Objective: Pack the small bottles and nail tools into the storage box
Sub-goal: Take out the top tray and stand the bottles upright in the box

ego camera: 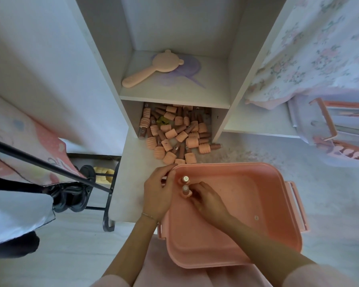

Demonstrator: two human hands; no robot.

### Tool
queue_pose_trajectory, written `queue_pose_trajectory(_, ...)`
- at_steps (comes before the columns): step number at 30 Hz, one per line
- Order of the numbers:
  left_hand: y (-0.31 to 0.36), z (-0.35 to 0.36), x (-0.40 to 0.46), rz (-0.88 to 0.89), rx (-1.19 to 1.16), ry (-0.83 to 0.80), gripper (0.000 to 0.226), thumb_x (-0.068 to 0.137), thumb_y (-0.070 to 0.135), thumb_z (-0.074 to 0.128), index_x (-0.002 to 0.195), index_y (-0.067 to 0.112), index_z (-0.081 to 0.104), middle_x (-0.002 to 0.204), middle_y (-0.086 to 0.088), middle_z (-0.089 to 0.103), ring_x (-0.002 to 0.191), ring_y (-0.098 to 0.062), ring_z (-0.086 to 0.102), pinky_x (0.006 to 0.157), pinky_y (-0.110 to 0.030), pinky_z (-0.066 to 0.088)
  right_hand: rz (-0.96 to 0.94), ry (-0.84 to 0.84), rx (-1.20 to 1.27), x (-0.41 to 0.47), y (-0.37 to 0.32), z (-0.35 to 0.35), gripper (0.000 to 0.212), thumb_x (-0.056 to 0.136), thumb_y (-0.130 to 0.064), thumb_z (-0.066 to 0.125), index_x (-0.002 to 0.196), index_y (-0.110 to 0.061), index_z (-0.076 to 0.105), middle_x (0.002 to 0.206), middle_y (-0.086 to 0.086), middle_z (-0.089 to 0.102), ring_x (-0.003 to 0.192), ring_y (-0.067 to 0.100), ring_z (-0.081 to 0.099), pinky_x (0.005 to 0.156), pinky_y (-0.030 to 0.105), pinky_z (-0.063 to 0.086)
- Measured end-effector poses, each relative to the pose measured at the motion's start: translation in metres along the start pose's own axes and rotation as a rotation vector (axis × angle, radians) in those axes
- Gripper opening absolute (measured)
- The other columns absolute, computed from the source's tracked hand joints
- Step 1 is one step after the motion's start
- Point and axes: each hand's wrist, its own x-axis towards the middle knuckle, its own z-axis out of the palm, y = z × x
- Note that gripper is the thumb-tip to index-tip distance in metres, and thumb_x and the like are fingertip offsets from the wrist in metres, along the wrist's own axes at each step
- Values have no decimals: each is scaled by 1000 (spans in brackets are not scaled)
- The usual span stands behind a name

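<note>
A pink storage box [274,204] sits open on my lap, below the shelf. Two small bottles stand upright in its far left corner: one [185,179] at the back, another [186,190] just in front of it. My right hand [207,198] reaches into the box and its fingers curl round the nearer bottle. My left hand [159,190] grips the box's left rim near that corner. A pile of several small peach-and-brown bottles [174,133] lies spilled out of the lowest shelf compartment onto the white ledge, just beyond the box.
A white shelf unit [174,96] stands ahead, with a peach bear-eared hand mirror [151,68] on its upper shelf. A black metal stand [108,195] is at the left. Floral cloth [319,48] and another pink-handled case [330,123] lie at the right.
</note>
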Motion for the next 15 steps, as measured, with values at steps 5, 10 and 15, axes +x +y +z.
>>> queue_pose_trajectory(5,1,0,0,0,2,3,20,93,12,52,103,25,64,101,9,63,93,6,55,73,-3,40,30,21,39,2,3,1,22,86,-10,57,108,-8,58,105,9,61,98,23,54,83,30,42)
queue_pose_trajectory(10,0,1,-1,-5,-4,13,20,92,14,53,103,27,63,99,12,63,92,8,55,73,-2,40,62,40,68,0,4,6,16,85,-16,59,100,-10,57,100,5,59,93,20,54,78,30,44)
queue_pose_trajectory(15,0,1,-1,-1,-8,21,20,92,14,53,103,27,64,100,11,63,93,6,55,73,-2,40,69,68,35,1,3,11,15,86,-18,58,100,-13,56,103,2,57,95,19,54,75,31,44)
